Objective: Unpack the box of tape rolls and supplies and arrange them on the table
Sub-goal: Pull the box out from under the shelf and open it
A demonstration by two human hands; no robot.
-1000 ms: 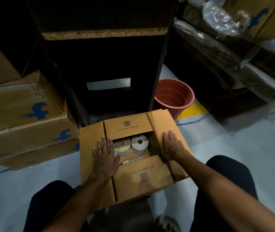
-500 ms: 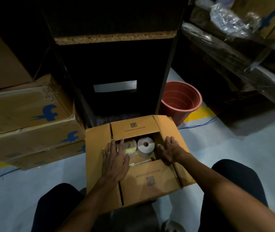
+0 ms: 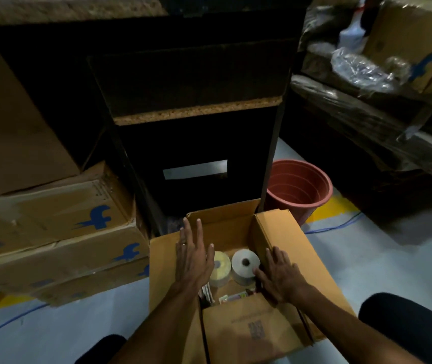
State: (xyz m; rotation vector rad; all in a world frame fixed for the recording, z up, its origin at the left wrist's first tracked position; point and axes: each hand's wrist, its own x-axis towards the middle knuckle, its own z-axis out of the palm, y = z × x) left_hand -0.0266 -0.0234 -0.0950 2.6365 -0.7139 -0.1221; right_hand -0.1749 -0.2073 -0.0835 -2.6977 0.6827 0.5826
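- Cardboard box [image 3: 238, 324] sits on the floor at 6 o'clock of the view, between the person's knees. Far flap stands up at 12 o'clock of the box, right flap is folded out at 3 o'clock, and the near flap lies partly over the opening at 6 o'clock.
- Step in hand, as I judge it: opening the flaps. Nothing is out yet.
- Left hand [image 3: 192, 256]: fingers spread and straight, palm down over the left edge of the opening, reaching toward the far flap. It holds nothing.
- Right hand [image 3: 279, 275]: fingers splayed flat against the right flap's inner fold, thumb near the white roll [image 3: 245, 264]. It grips nothing.
- Inside are 2 rolls side by side, the yellow roll [image 3: 221, 265] at 9 o'clock of the white one, touching or nearly so. Small supplies [image 3: 233, 297] lie at 6 o'clock of the rolls, too dim to name.
- Next move likely calls for pushing the near flap back, then closing a hand around 1 roll and lifting straight up.
- Table top is not clearly seen; a dark shelf unit [image 3: 196, 111] stands at 12 o'clock.
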